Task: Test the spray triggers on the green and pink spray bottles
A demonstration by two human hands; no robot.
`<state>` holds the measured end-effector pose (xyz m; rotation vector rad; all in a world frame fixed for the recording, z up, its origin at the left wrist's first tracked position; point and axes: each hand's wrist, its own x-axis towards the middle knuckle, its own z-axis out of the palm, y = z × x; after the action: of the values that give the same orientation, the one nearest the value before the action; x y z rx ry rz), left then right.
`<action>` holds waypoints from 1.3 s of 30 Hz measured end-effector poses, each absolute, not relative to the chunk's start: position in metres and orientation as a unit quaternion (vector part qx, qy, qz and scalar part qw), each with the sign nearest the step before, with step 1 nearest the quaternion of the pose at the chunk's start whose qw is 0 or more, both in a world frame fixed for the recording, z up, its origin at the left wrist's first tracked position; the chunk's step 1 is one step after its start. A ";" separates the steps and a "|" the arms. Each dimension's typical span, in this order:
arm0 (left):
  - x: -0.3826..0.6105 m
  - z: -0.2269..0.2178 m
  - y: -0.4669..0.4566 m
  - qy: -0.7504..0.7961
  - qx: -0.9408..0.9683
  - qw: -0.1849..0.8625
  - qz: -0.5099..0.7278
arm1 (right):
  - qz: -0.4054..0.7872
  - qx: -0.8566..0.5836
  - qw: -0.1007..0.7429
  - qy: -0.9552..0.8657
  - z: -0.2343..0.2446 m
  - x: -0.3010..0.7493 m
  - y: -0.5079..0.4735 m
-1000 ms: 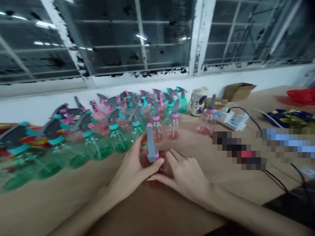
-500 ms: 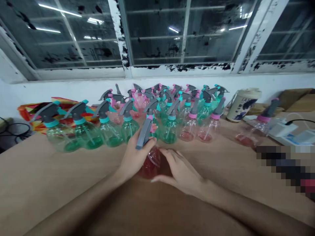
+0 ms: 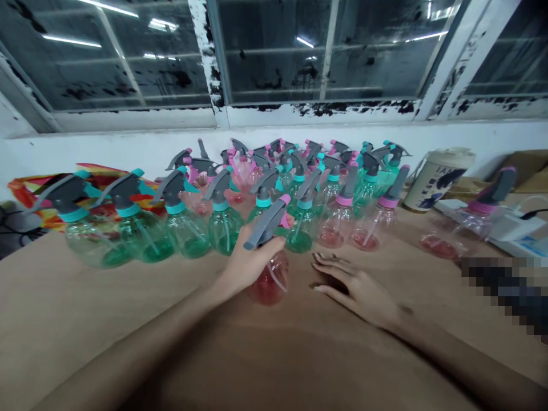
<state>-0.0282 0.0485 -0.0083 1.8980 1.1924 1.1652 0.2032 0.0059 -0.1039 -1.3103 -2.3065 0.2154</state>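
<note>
My left hand (image 3: 247, 264) is wrapped round the neck of a pink spray bottle (image 3: 272, 285) with a grey and pink trigger head. The bottle stands near the middle of the table, slightly tilted, with reddish liquid in its lower part. To its right, my right hand (image 3: 357, 291) is apart from the bottle, fingers stretched and spread low over the table. Behind the hands runs a row of spray bottles: several green ones, among them a green spray bottle (image 3: 189, 237) at left, then a pink spray bottle (image 3: 331, 228) and another pink spray bottle (image 3: 369, 228).
More spray bottles crowd against the wall. At the right are a lone pink spray bottle (image 3: 454, 234), a cream tumbler (image 3: 439, 178), a white power strip (image 3: 509, 225) and a cardboard box (image 3: 526, 171). A colourful bag (image 3: 32, 191) lies at the back left of the wooden table (image 3: 274, 359).
My right hand has drawn away to the right from the pink spray bottle. My left hand still grips it. The view has shifted slightly.
</note>
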 end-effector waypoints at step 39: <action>-0.029 0.000 0.034 0.436 0.754 0.272 0.411 | 0.127 -0.466 0.246 -0.840 -0.105 0.212 0.002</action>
<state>-0.0291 0.0344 0.0002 2.0287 1.1727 1.1056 0.2116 0.0023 -0.1048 -1.2704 -2.2926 0.3463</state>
